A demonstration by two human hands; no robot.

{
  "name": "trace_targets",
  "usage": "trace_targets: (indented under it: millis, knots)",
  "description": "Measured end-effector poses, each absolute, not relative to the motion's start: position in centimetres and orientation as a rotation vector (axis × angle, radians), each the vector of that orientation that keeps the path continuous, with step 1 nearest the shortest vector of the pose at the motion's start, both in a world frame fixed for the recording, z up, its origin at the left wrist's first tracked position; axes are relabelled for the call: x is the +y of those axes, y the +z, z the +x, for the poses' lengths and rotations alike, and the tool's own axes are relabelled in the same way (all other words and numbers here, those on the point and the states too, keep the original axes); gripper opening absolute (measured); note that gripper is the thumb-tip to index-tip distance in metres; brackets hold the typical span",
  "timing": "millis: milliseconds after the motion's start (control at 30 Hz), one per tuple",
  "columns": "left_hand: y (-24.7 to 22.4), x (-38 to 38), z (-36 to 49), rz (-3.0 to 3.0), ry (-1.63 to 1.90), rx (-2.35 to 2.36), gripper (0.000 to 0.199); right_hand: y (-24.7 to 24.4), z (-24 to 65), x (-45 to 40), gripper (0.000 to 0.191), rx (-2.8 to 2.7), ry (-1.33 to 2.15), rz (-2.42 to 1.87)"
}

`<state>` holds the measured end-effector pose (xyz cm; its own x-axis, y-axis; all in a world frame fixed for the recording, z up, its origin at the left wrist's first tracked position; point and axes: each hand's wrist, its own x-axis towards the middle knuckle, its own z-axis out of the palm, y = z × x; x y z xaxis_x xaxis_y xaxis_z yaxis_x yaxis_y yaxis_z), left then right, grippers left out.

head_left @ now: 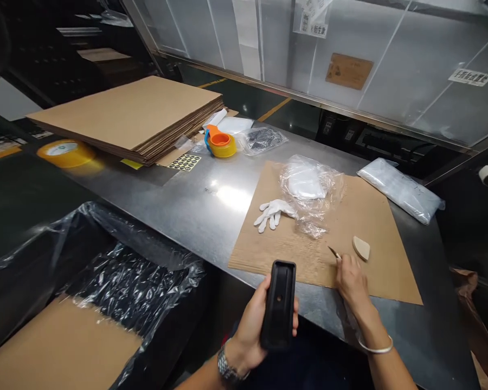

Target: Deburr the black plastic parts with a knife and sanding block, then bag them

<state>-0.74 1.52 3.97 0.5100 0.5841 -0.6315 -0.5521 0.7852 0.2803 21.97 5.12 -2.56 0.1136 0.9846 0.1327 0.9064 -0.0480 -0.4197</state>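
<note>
My left hand point(252, 319) is wrapped round a long black rectangular part point(280, 306), held upright in front of the table edge with its hollow face and small hole towards me. Over the cardboard sheet point(378, 216), my right hand point(352, 279) pinches a slim pointed tool point(333, 253), its dark tip pointing up and left. Just beyond that hand lies a small beige wedge-shaped piece point(361, 248). A white glove point(274, 214) rests on the cardboard, beside a crumpled clear plastic bag point(309, 187) with white material inside.
A stack of cardboard sheets point(134, 114) stands at the back left, with yellow tape rolls point(67, 153) and an orange tape dispenser point(220, 142) near it. A plastic-wrapped packet point(402, 189) lies at the right. Below left is a black-lined box point(126, 281) holding cardboard.
</note>
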Motion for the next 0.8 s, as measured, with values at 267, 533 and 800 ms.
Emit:
trace_targets:
  millis: [267,533,800]
  knots:
    - [4.5,3.0,-1.5,-0.047,0.986,0.805,0.048,5.7,16.5,-2.1,0.019,-1.94,0.904,-1.474]
    - [5.1,2.7,-1.0,-0.026,1.107,0.893,0.05,6.7,12.7,-3.3,0.025,-2.04,1.329,-1.5]
    - [5.1,2.5,-0.9,0.025,1.242,0.898,0.049,6.9,11.9,-2.5,0.035,-1.859,1.721,-1.483]
